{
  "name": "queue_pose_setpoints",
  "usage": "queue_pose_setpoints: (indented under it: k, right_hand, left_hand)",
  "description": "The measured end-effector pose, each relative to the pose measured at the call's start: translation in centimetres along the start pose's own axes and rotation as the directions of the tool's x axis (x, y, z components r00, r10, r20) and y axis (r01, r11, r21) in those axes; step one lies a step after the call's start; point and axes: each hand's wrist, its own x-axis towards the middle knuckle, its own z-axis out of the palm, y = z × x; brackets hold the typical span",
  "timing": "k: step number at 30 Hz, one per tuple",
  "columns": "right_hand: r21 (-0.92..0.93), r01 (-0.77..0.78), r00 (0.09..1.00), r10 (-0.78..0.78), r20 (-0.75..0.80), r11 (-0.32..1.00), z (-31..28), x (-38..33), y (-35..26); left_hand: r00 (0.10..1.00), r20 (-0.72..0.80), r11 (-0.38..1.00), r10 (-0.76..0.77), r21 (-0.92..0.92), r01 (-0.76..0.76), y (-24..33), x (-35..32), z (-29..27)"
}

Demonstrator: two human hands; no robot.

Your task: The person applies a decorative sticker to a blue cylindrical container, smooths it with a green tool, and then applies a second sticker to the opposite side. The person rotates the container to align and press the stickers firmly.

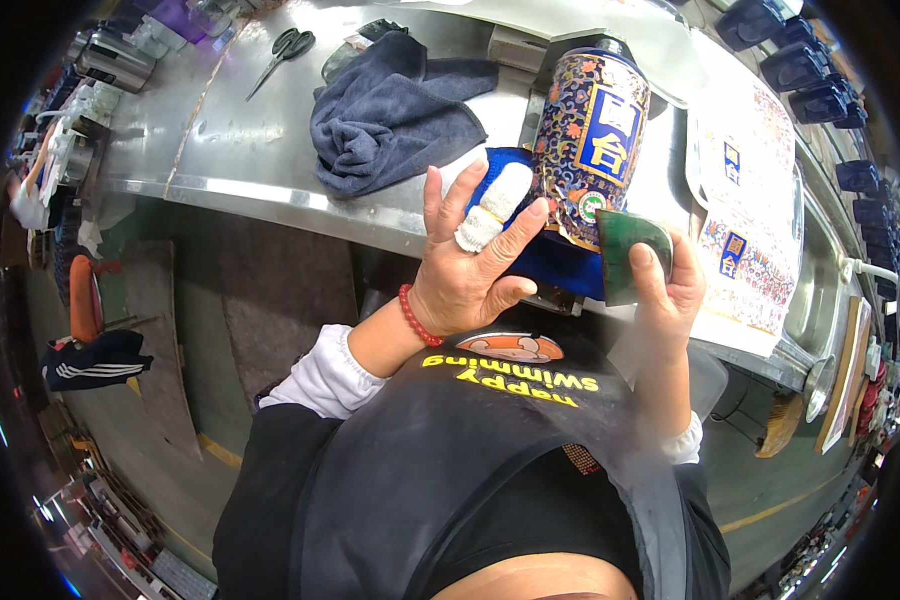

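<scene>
Here, the left grip (460,280) is spread, fingers fanned forward and thumb toward the right grip (670,282), which pinches a green card (620,240) thumb-against-fingers; the patterned bottle (570,125) is just beyond both.

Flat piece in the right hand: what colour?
The flat piece is dark green; the head view shows it.

This looks like a workshop or factory floor. A metal bench (250,135) holds scissors (278,59), a patterned bottle (582,140) and sheets (750,200) printed in similar designs; dark blue containers (820,104) line the right side, and yellow lines (765,513) cross the floor (770,470).
</scene>
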Motion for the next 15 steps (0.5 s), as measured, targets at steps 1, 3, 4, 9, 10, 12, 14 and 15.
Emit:
queue_pose_setpoints:
  k: [1,3,4,9,10,12,14,15]
  right_hand:
    - [0.001,-0.007,1.000,0.007,-0.003,1.000,0.05,-0.01,0.03]
    - [0.019,-0.004,1.000,0.003,0.011,1.000,0.10,-0.03,0.13]
    - [0.023,-0.010,1.000,0.010,0.006,1.000,0.09,-0.04,0.18]
    - [0.050,-0.003,1.000,0.002,0.027,0.999,-0.25,-0.15,0.54]
    - [0.049,-0.001,1.000,0.000,0.030,0.999,-0.31,-0.19,0.62]
    - [0.066,-0.019,0.999,0.017,0.030,0.998,-0.35,-0.31,0.74]
    - [0.072,-0.027,0.999,0.025,0.031,0.997,-0.26,-0.41,0.76]
    - [0.071,-0.022,0.999,0.020,0.032,0.997,-0.19,-0.42,0.74]
  left_hand:
    - [1.000,0.005,1.000,-0.008,0.007,0.008,-0.03,-0.36,0.04]
    - [1.000,-0.002,1.000,0.005,0.016,-0.005,-0.31,-0.78,0.15]
    - [1.000,-0.007,1.000,0.009,0.019,-0.009,-0.43,-0.90,0.13]
    - [1.000,-0.022,0.999,-0.022,0.023,0.023,-0.79,-0.96,-0.65]
    - [0.999,-0.033,0.999,-0.026,0.026,0.027,-0.70,-0.95,-0.68]
    - [0.996,-0.075,0.999,-0.040,0.006,0.041,-0.54,-0.93,-0.57]
    - [0.999,-0.027,0.998,0.017,0.056,-0.015,-0.46,-0.90,-0.28]
    - [0.999,-0.045,0.999,0.017,0.035,-0.015,-0.44,-0.92,-0.17]
